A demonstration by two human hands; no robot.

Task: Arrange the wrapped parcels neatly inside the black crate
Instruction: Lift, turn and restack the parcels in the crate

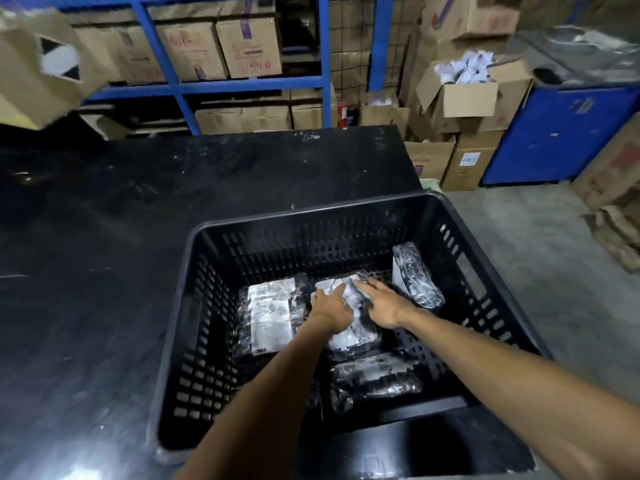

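A black slotted crate (pixel 194 258) stands on a black table. Several plastic-wrapped parcels lie in it. One with a white label (pixel 270 317) lies flat at the left. A middle parcel (pixel 353 337) lies beside it, and both my hands rest on its far end. My left hand (pixel 329 304) lies flat on its left part, fingers spread. My right hand (pixel 381 303) presses on its right part, fingers stretched forward. Another parcel (pixel 415 275) leans upright against the right wall. A fourth parcel (pixel 377 379) lies near the front of the crate.
The black table (pixel 104 237) stretches left and behind the crate. Blue shelving (pixel 173 84) with cardboard boxes stands behind. Stacked cartons (pixel 460 98) and a blue bin (pixel 561 133) stand at the right on the concrete floor. A blurred cardboard box (pixel 38 64) is at the upper left.
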